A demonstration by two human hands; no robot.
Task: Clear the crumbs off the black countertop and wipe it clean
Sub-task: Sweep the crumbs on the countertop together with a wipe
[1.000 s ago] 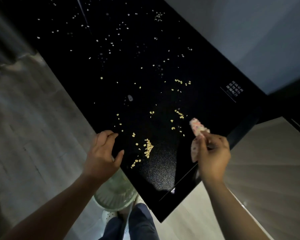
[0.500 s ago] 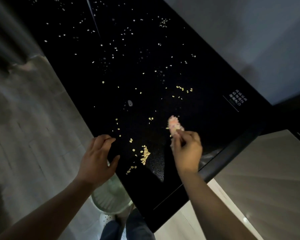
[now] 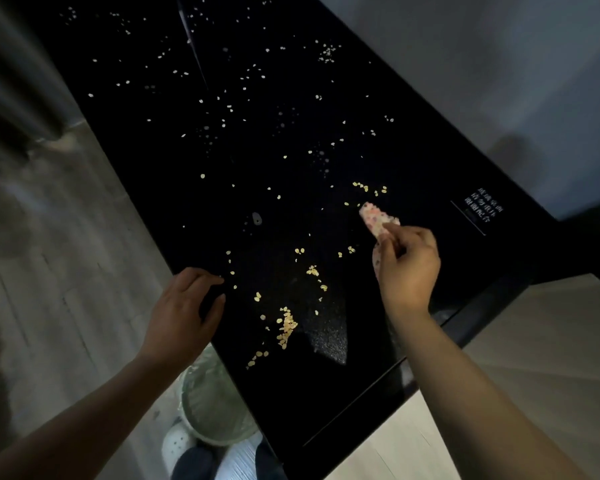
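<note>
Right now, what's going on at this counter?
A person is clearing crumbs off the black countertop. The right hand pinches a small speckled cloth beside the crumbs farther in. The left hand is cupped at the counter's near edge, above a pale bin on the floor. A little pile of crumbs lies near that edge; many more are scattered across the top.

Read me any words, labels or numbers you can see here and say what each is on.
White Chinese print on the black countertop, near its right edge: a few short rows of characters, too blurred to read.
No other text shows.
</note>
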